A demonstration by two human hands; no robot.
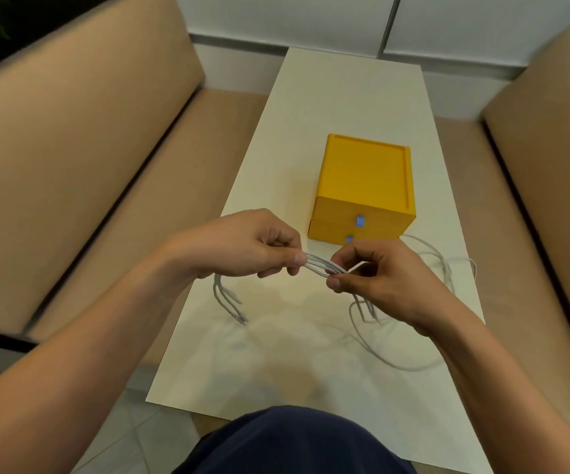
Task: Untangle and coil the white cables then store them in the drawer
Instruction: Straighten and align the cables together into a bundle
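You hold the cables (pixel 321 265) bundled above the table (pixel 345 107), left hand (pixel 242 246) and right hand (pixel 382 278) each pinching them. Loose ends dangle; pulling could tighten tangles. The drawer (pixel 355 218) looks closed.

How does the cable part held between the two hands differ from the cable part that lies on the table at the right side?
The held part is several strands side by side, lifted above the table and pinched by the left hand and the right hand; the lying part is a single strand resting on the table. The held part runs nearly straight; the lying part makes wide loose curves. Both are white and thin.
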